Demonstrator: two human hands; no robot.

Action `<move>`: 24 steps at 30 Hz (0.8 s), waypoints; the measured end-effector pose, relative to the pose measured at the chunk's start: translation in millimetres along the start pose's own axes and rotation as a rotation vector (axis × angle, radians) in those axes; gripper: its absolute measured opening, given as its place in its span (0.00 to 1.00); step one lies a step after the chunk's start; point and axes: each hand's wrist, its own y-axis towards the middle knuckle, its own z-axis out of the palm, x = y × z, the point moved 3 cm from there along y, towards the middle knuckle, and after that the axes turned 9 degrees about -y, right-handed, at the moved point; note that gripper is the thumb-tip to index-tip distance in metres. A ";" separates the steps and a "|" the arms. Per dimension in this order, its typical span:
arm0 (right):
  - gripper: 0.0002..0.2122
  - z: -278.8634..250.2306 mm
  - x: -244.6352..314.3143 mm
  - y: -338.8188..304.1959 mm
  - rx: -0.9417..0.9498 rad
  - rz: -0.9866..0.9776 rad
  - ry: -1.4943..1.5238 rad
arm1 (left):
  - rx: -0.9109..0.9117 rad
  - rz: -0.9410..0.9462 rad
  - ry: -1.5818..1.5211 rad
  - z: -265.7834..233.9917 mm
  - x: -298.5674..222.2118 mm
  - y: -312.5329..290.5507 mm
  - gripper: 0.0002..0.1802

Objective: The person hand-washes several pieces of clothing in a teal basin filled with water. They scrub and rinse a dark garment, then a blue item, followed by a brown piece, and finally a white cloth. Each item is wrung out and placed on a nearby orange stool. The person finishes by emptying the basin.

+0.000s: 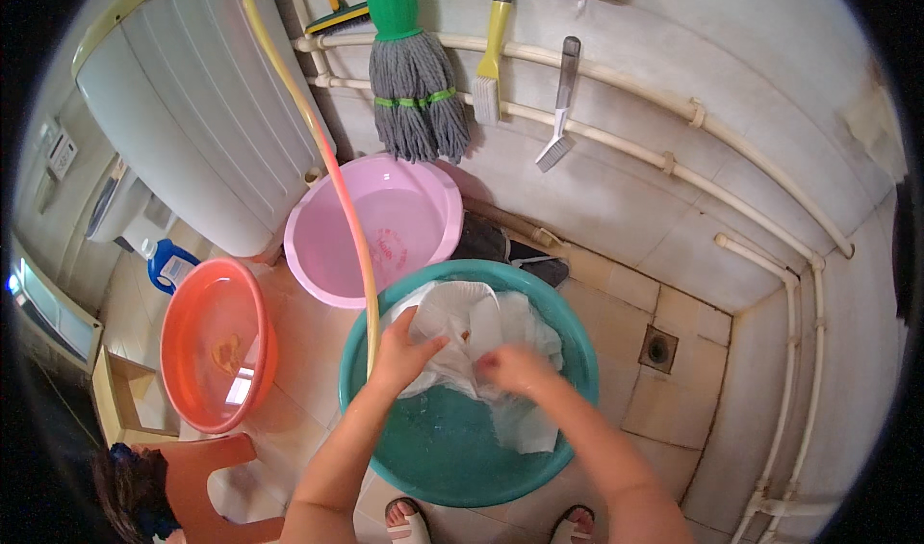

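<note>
A wet, white, thin cloth (452,315) lies bunched in the wide teal basin (585,390), partly in the water. On its left side my left hand (402,353) grips a fold, thumb and index finger showing around the fabric. My right hand (520,368) pinches the cloth near its middle, with the fingers closed and partly hidden by folds. A small brownish spot shows on the fabric between the two hands. One loose end of the cloth trails into the water below my right hand.
A hose (352,219) hangs down to the teal basin's left rim. Beside it stand a pink basin (448,197) and an orange basin (173,351), both holding water. A blue bottle (171,266), an orange stool (192,477) and a floor drain (658,349) are around. A mop (409,87) hangs behind.
</note>
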 end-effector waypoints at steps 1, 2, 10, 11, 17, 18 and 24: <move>0.12 -15.3 -6.1 0.0 -0.157 0.015 0.031 | 0.011 0.055 0.180 -3.4 4.7 -1.7 0.26; 0.13 -29.1 -13.1 1.2 -0.316 0.024 0.062 | 0.019 0.112 0.363 -6.5 14.3 -3.1 0.27; 0.17 31.1 -41.1 34.7 -0.680 0.021 -0.141 | 0.127 0.172 0.929 38.0 26.0 -31.4 0.35; 0.18 34.6 -45.8 36.8 -0.656 0.110 -0.043 | 0.138 0.180 1.011 45.2 31.8 -37.3 0.35; 0.26 90.2 -120.0 73.2 -0.518 0.445 -0.032 | 0.194 0.185 1.111 55.7 88.7 -45.9 0.32; 0.28 104.7 -135.9 80.8 -0.455 0.416 -0.203 | 0.111 0.352 1.070 54.5 121.6 -46.2 0.31; 0.36 174.8 -214.7 99.9 -0.471 0.268 -0.615 | 0.348 -0.046 0.968 43.2 99.3 -56.8 0.21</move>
